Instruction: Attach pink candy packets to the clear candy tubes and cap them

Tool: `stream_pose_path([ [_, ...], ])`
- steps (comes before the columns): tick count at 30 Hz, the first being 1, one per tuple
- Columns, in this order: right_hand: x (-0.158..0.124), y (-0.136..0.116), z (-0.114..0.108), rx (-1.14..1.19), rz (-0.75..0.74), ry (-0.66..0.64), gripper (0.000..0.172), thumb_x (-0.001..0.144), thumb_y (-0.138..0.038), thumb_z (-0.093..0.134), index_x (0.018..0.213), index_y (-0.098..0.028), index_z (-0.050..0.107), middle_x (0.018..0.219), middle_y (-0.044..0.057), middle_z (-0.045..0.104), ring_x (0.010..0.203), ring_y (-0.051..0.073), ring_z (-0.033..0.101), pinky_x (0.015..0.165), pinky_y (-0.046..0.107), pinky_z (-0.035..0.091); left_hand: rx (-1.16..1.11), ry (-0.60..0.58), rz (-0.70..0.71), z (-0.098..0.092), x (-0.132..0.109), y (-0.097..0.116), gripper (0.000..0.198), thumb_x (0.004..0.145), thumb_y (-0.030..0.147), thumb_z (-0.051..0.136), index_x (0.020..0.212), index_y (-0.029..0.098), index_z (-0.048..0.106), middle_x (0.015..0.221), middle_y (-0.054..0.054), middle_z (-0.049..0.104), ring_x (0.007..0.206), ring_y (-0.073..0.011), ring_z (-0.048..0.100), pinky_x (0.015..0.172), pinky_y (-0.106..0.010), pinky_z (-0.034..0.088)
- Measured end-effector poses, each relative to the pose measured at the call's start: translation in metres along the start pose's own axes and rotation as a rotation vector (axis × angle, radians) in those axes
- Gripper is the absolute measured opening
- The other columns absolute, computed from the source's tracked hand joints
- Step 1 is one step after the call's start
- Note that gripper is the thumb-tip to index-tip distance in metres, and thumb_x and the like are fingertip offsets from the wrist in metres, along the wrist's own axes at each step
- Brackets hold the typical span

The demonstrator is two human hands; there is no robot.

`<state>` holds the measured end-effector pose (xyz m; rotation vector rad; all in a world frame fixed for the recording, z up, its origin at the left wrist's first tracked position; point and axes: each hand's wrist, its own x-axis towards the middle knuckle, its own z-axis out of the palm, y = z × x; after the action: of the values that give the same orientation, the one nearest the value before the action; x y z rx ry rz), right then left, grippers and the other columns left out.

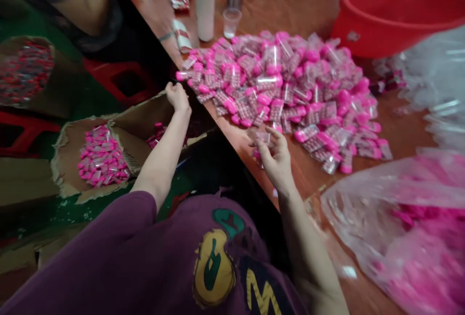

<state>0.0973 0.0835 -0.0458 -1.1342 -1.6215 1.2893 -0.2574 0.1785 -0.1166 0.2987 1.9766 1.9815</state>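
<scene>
My right hand [278, 157] is closed around a small clear plastic container [263, 137] with a bit of pink at its lower end, just above the table's near edge. Beyond it spreads a big heap of small clear containers with pink caps [272, 82], many showing rows of small beads inside. My left hand [177, 96] is stretched out at the table edge, above an open cardboard box [141, 116] that has pink-capped pieces inside. Its fingers are curled, and whatever may be in them is hidden.
Another torn-topped box [60, 155] of pink pieces stands on the green floor. A red tub [348, 29] and a clear bag of pink parts [428, 257] are on the right. A white bottle [205, 5] and plastic cup [231, 22] stand behind the heap. Another person's arm [85, 12] shows upper left.
</scene>
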Motion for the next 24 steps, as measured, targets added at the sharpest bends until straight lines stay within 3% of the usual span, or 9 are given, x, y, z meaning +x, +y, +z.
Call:
stream_pose_path([
  [2,-0.017,0.003,-0.002,0.201,0.101,0.014,0.052,0.098,-0.053,0.068,0.141,-0.03,0.048,0.107,0.004,0.076,0.074,0.015,0.073,0.063,0.031,0.062,-0.034,0.076,0.014,-0.009,-0.04,-0.003,0.037,0.105,0.022,0.047,0.141,0.015,0.052,0.117,-0.009,0.069,0.089,-0.0113,0.07,0.066,-0.019,0.051],
  [4,-0.029,0.006,-0.005,0.32,0.136,0.041,0.055,0.095,-0.057,0.071,0.137,-0.032,0.046,0.109,0.003,0.075,0.076,0.015,0.075,0.067,0.032,0.064,-0.057,-0.071,0.098,-0.022,-0.096,-0.002,0.03,0.106,0.031,0.053,0.133,0.02,0.059,0.127,-0.009,0.068,0.097,-0.012,0.071,0.069,-0.018,0.052],
  [6,-0.039,0.009,-0.008,0.383,0.127,0.098,0.056,0.093,-0.06,0.071,0.133,-0.032,0.045,0.111,0.003,0.074,0.082,0.017,0.077,0.074,0.036,0.066,-0.078,-0.33,0.12,-0.039,-0.161,0.003,0.022,0.103,0.036,0.061,0.12,0.022,0.066,0.12,-0.007,0.071,0.089,-0.0118,0.071,0.068,-0.018,0.052],
  [8,-0.048,0.011,-0.01,0.393,0.114,0.19,0.055,0.092,-0.064,0.069,0.129,-0.032,0.044,0.113,0.004,0.073,0.091,0.019,0.078,0.082,0.041,0.067,-0.07,-0.671,0.044,-0.058,-0.221,0.012,0.02,0.099,0.038,0.069,0.108,0.021,0.07,0.105,-0.005,0.075,0.08,-0.0123,0.07,0.068,-0.021,0.054],
  [11,-0.061,0.012,-0.012,0.342,0.114,0.339,0.049,0.096,-0.064,0.061,0.128,-0.032,0.041,0.114,0.006,0.072,0.106,0.022,0.077,0.089,0.045,0.066,-0.062,-1.018,-0.151,-0.074,-0.283,0.025,0.021,0.095,0.038,0.075,0.105,0.019,0.074,0.091,-0.005,0.077,0.071,-0.0126,0.069,0.071,-0.025,0.055],
  [14,-0.077,0.015,-0.013,0.321,0.112,0.401,0.042,0.098,-0.059,0.057,0.124,-0.032,0.038,0.117,0.007,0.072,0.114,0.022,0.075,0.095,0.046,0.064,-0.092,-1.136,-0.295,-0.072,-0.312,0.034,0.024,0.087,0.031,0.084,0.106,0.018,0.077,0.095,-0.005,0.078,0.071,-0.0128,0.069,0.071,-0.027,0.056],
  [17,-0.097,0.022,-0.018,0.323,0.094,0.447,0.038,0.098,-0.053,0.059,0.121,-0.032,0.038,0.117,0.005,0.072,0.113,0.02,0.075,0.1,0.045,0.063,-0.076,-1.195,-0.322,-0.066,-0.322,0.037,0.023,0.085,0.025,0.086,0.105,0.017,0.078,0.092,-0.004,0.078,0.069,-0.0128,0.067,0.069,-0.028,0.055],
  [21,-0.131,0.033,-0.034,0.125,0.057,0.518,0.039,0.095,-0.046,0.07,0.121,-0.031,0.044,0.117,0.005,0.071,0.107,0.021,0.075,0.097,0.043,0.062,0.067,-1.299,-0.202,-0.068,-0.324,0.037,0.016,0.086,0.022,0.083,0.1,0.016,0.08,0.08,0.0,0.073,0.066,-0.0111,0.062,0.067,-0.025,0.05],
  [24,-0.158,0.035,-0.045,-0.2,-0.004,0.36,0.049,0.096,-0.042,0.072,0.137,-0.03,0.049,0.133,0.01,0.068,0.123,0.026,0.069,0.108,0.049,0.058,0.185,-1.419,-0.092,-0.074,-0.324,0.036,0.013,0.083,0.023,0.084,0.094,0.016,0.082,0.079,0.0,0.073,0.066,-0.0102,0.059,0.064,-0.023,0.046],
])
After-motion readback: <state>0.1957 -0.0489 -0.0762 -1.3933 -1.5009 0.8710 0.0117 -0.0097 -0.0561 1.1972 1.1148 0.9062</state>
